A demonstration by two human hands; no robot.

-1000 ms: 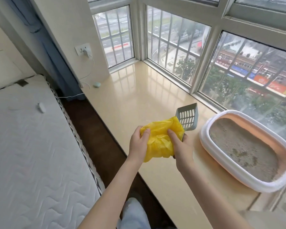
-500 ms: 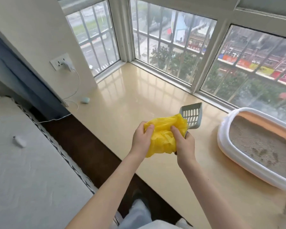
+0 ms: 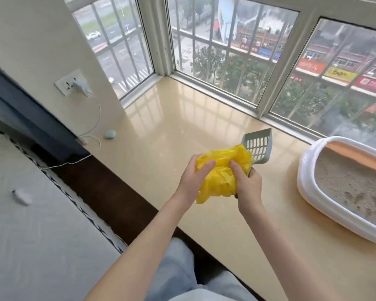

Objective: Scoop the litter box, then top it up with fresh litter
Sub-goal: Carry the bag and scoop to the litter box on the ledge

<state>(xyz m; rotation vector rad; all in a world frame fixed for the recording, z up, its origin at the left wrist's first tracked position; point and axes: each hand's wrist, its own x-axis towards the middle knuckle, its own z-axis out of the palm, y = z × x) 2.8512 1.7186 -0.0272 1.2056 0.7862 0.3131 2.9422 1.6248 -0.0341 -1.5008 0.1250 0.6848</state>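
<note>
Yellow plastic bag point(image 3: 220, 170), crumpled, pinched from both sides above the beige sill point(image 3: 161, 148): left hand point(image 3: 195, 177) with fingers curled into its near edge; right hand point(image 3: 246, 185) with thumb pressed into the bag, fingers wrapped round the handle of the grey slotted scoop point(image 3: 257, 144). Litter box point(image 3: 308, 187) parked to the right on the sill, well apart from both hands, not yet scooped by the look of the marked litter. Likely trouble: scoop slipping while sharing a grip with slick film; thin bag tearing or staying bunched shut. Shop signs outside too blurred to read; no labels legible.
</note>
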